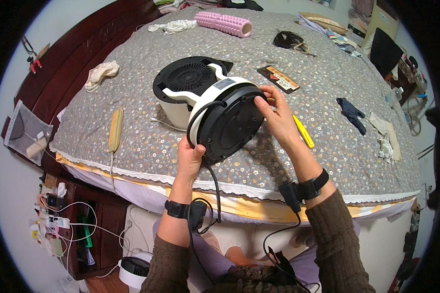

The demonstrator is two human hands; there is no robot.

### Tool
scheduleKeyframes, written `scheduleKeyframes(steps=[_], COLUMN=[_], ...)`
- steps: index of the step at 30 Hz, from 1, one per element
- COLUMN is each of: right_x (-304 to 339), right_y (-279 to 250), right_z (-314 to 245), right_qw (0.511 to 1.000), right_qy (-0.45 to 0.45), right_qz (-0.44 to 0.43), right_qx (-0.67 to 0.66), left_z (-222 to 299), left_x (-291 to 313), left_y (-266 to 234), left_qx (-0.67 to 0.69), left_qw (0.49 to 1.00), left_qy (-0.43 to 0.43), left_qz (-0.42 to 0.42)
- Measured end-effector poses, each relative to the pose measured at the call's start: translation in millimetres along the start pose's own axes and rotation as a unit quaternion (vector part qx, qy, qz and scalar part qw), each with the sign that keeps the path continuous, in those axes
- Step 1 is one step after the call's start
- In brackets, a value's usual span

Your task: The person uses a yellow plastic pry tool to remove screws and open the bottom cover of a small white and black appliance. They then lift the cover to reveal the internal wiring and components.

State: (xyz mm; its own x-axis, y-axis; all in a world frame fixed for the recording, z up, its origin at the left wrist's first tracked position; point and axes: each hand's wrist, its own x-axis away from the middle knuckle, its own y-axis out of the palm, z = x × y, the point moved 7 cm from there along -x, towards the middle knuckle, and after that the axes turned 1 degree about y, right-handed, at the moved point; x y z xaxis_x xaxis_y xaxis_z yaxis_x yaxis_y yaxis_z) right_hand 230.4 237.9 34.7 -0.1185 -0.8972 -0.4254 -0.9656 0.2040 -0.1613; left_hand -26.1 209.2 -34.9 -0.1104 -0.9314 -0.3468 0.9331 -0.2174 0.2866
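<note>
The left hand (188, 158) and right hand (277, 118) are gripping one black-and-white appliance (210, 95); one cabinet (107, 232) is holding a green object (87, 237).

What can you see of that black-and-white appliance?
The plastic-looking appliance has a white body, round black vented panel, two white arms and a round base, its black underside tilted toward us. Left hand and right hand hold its rim; the body seems to rest on the bed. A black cord hangs down.

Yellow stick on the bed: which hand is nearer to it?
Right. The right hand is just left of the yellow stick; the left hand is farther left, across the black disc.
</note>
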Motion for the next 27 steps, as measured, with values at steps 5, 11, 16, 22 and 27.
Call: scheduleKeyframes(steps=[5, 11, 16, 22, 27], right_x=[1, 0, -3, 1, 38], right_y=[-2, -4, -6, -26, -34], right_z=[0, 7, 9, 5, -14], right_qw=[0.998, 0.99, 0.993, 0.987, 0.99], right_qy=[0.024, 0.068, 0.086, 0.051, 0.041], right_qz=[0.0, -0.008, 0.021, 0.136, 0.102], right_qx=[-0.051, -0.122, -0.076, 0.061, 0.091], left_z=[-1, 8, 21, 30, 31], left_x=[1, 1, 2, 2, 1], left_y=[-1, -5, 1, 7, 9], left_qx=[0.018, -0.008, -0.006, -0.087, -0.126], left_qw=[1.0, 1.0, 1.0, 0.996, 0.992], left_qy=[-0.002, 0.019, 0.026, 0.005, 0.026], left_qz=[0.003, 0.024, 0.001, -0.022, 0.012])
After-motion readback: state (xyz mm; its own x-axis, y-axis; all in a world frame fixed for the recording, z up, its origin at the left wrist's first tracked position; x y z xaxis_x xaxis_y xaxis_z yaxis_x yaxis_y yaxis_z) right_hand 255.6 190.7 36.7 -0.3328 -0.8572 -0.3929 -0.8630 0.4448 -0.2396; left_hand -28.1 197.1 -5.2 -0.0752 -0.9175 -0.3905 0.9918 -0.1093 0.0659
